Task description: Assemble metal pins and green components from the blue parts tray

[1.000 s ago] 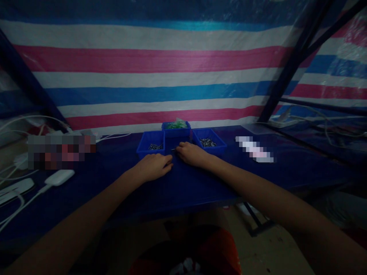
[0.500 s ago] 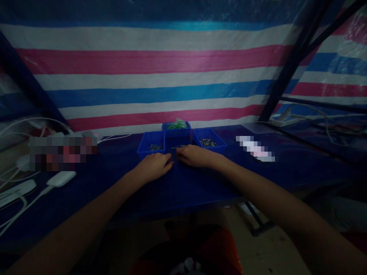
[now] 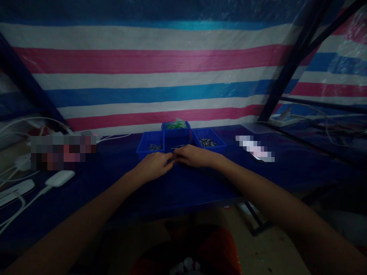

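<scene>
My left hand (image 3: 156,165) and my right hand (image 3: 191,156) meet fingertip to fingertip above the blue table (image 3: 183,187). Both have their fingers pinched together; whatever they hold is too small or too hidden to make out. Just beyond the right hand's fingers lie thin metal pieces (image 3: 177,147). Behind my left hand stands a blue bin (image 3: 142,144) with small metal parts (image 3: 155,147) in it. Another blue bin (image 3: 222,143), behind my right hand, holds more metal parts (image 3: 207,142). A third blue bin (image 3: 175,133) at the back contains green plastic bags (image 3: 177,124).
At the left, white cables and a white adapter (image 3: 60,178) lie on the table beside a blurred-out area. A phone-like object (image 3: 254,148), partly pixelated, lies to the right. Blue metal posts (image 3: 289,65) frame the table, and a striped sheet (image 3: 160,61) hangs behind.
My hands have come together: the left fingertips moved slightly right and the right fingertips slightly left, closing the gap between them. The bins stay in place.
</scene>
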The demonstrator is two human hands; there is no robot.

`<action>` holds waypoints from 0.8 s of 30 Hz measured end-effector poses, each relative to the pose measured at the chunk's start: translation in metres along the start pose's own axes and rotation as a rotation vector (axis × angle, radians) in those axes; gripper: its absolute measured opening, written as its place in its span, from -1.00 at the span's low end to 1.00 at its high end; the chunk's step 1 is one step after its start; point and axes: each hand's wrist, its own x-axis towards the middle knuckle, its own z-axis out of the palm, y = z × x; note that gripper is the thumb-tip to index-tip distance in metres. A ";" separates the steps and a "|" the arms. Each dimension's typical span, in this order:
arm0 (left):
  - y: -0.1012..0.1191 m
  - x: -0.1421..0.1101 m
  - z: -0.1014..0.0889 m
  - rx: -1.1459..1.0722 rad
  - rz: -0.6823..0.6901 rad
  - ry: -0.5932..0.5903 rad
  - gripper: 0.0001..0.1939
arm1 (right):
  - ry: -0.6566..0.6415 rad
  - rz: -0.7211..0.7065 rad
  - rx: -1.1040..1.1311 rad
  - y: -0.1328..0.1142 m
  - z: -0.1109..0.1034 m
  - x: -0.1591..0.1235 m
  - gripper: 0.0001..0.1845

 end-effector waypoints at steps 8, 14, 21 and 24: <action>0.002 0.000 -0.001 0.017 -0.035 0.021 -0.77 | -0.080 0.032 -0.026 0.003 -0.003 -0.001 -0.86; 0.002 0.000 -0.001 0.026 -0.023 0.067 -0.80 | -0.095 0.037 -0.024 0.003 -0.003 -0.002 -0.86; 0.002 -0.001 0.000 -0.005 0.034 0.102 -0.82 | -0.091 0.032 -0.038 0.001 -0.001 -0.002 -0.85; 0.002 -0.002 0.001 -0.015 0.087 0.114 -0.84 | -0.095 0.026 -0.040 0.000 -0.002 -0.002 -0.84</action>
